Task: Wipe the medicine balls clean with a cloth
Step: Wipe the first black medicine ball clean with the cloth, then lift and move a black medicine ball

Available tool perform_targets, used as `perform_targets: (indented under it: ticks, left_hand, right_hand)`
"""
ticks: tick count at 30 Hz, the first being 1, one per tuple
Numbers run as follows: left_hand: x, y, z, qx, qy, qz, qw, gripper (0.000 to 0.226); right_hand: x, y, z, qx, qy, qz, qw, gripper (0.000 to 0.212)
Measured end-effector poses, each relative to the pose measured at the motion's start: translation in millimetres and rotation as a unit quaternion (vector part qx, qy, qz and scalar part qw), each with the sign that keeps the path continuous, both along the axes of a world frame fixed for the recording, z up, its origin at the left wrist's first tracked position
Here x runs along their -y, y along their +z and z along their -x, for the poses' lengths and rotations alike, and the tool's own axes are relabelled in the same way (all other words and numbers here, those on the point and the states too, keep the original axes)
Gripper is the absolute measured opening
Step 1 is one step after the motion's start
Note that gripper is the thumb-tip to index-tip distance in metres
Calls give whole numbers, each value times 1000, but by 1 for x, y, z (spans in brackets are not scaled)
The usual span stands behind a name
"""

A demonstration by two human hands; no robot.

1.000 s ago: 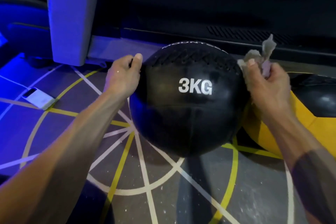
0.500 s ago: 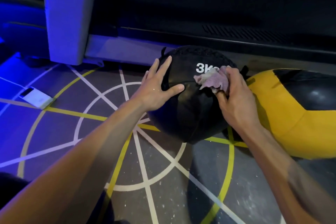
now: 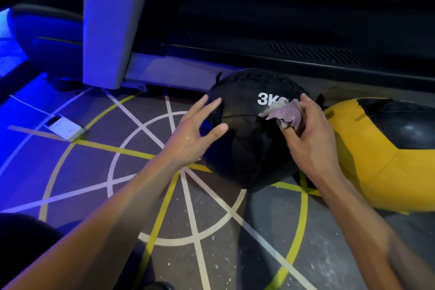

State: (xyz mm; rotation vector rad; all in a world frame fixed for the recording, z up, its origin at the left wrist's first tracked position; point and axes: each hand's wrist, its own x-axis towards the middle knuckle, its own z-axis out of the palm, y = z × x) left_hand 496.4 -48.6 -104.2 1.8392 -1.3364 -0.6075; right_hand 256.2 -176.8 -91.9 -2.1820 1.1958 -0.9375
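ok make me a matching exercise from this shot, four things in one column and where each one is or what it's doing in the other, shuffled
Things
1. left hand
2. cloth
3. yellow and black ball
4. white device

States
A. lies on the floor at far left
B. fingers spread against the black ball
C. sits right of the black ball
D. bunched in the right hand, covering part of the 3KG print

Pairs: 1-B, 2-D, 3-C, 4-A

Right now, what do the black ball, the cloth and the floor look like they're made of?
Black ball: likely rubber or synthetic leather, smooth with dull sheen, panel seams, textured band on top. Cloth: thin, soft fabric, pale purple, crumpled with frayed edges. Floor: probably speckled grey rubber gym flooring, matte, with white and yellow lines.
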Motion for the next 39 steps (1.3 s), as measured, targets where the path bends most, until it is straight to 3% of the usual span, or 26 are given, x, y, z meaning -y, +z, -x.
perform_targets:
  ticks: [4, 6, 9, 12, 16, 19, 24, 28, 31, 34, 36, 39]
  left_hand:
    - [-40, 3, 14, -22, 34, 13, 999, 50]
    - [-60, 9, 23, -50, 50, 29, 997, 35]
    - [-91, 32, 35, -123, 52, 33, 990, 27]
    - [-130, 62, 47, -198, 13, 40, 979, 39]
    - [-182, 112, 60, -225, -10, -10, 974, 54]
    - [-212, 160, 69, -213, -36, -79, 973, 59]
    - [-266, 241, 91, -206, -34, -100, 973, 25]
    - [-316, 294, 110, -167, -33, -61, 983, 20]
    - [-355, 308, 123, -118, 12, -46, 992, 14]
    - [-391, 309, 129, -82, 64, -60, 993, 18]
    - [-410, 306, 127, -50, 49, -110, 991, 28]
    - [-429, 294, 132, -128, -10, -144, 981, 59]
  right_hand:
    - [-38, 26, -5, 39, -5, 33, 999, 25]
    - [-68, 40, -7, 53, 21, -99, 993, 28]
    - [-116, 51, -5, 98, 88, -368, 920, 34]
    - [-158, 63, 3, 96, 138, -439, 883, 36]
    - [-203, 106, 16, 68, 208, -463, 859, 24]
    - [-231, 147, 23, 52, 261, -458, 848, 26]
    - [-264, 217, 28, 37, 293, -377, 878, 60]
    - [-290, 264, 35, -54, 280, -160, 945, 48]
    - [-316, 285, 44, -47, 259, -60, 963, 50]
    - [-341, 292, 52, 26, 259, -85, 962, 50]
    - [-354, 291, 53, 52, 268, -78, 959, 45]
    - [-375, 279, 49, 77, 307, -78, 946, 44]
